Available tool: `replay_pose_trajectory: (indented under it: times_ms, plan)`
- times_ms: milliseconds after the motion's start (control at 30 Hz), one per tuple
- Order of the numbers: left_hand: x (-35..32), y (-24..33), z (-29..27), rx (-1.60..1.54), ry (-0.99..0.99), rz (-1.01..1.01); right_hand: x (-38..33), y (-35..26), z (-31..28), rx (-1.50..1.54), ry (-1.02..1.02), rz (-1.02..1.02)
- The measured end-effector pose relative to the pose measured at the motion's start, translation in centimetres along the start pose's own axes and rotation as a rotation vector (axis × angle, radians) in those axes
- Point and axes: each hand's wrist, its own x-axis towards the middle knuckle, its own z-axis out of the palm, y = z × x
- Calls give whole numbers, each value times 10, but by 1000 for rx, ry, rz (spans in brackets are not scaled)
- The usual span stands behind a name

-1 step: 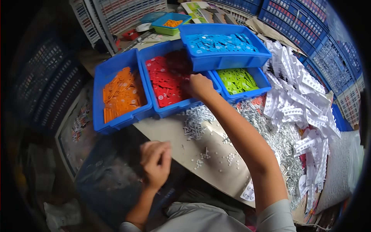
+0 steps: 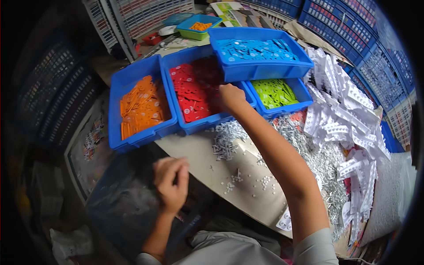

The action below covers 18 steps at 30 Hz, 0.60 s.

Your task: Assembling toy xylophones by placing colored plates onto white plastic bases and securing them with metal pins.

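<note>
Cluttered table | right hand in red-parts bin, fingers hidden | left hand blurred

Under the right hand, flat red pieces look like matt plastic, lying in a glossy blue plastic bin. Just right of that forearm, small screws shine as bare metal. Below the left hand, a dark bag looks like thin, shiny plastic.

The hands' fingertips and any held pieces cannot be seen.
</note>
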Motion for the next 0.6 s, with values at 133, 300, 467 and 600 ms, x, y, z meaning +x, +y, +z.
replay_pose_trajectory:
  times_ms: [133,300,467,600]
  plan:
    - [43,-63,-44,177,69,-125,12,-11,18,-57,1,-25]
    - [126,-168,-50,215,-228,-220,15,-18,18,-163,-20,-126]
    - [169,-226,-5,471,-594,-258,8,-15,11,-160,133,-82]
    - [168,-264,1,341,-666,-287,-37,-15,-34,70,210,-214]
